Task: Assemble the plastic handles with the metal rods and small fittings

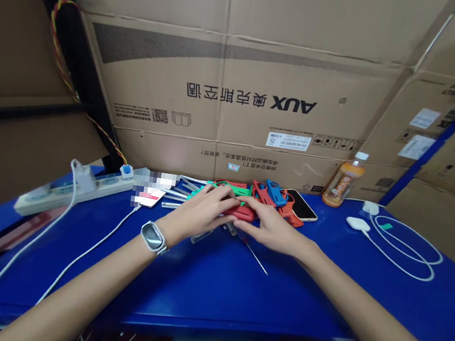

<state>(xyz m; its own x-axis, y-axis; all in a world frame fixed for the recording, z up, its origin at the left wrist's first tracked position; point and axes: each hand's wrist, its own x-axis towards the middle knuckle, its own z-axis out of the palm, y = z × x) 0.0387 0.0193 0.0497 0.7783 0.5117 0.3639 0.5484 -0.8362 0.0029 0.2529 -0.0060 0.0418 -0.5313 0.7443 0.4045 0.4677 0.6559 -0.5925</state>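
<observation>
At the middle of the blue table, my left hand [205, 206], with a watch [153, 237] on its wrist, reaches over the pile with curled fingers, closed at the left end of a red slotted plastic piece [241, 213]. From the other side my right hand [273, 226] grips the same piece between thumb and fingers. Green plastic pieces [242, 191] lie just behind the hands. Several slim silver metal strips [171, 205] stick out left of my left hand. A thin metal rod [257, 258] points toward me below my right hand. My fingers hide part of the pile.
Red and blue plastic pieces [278, 192] lie by a phone [302, 206] at the back. An orange drink bottle [343, 179] stands to the right, near a white charger cable [420, 253]. A power strip [66, 192] and white cord [91, 250] lie left. Cardboard [242, 70] walls the back.
</observation>
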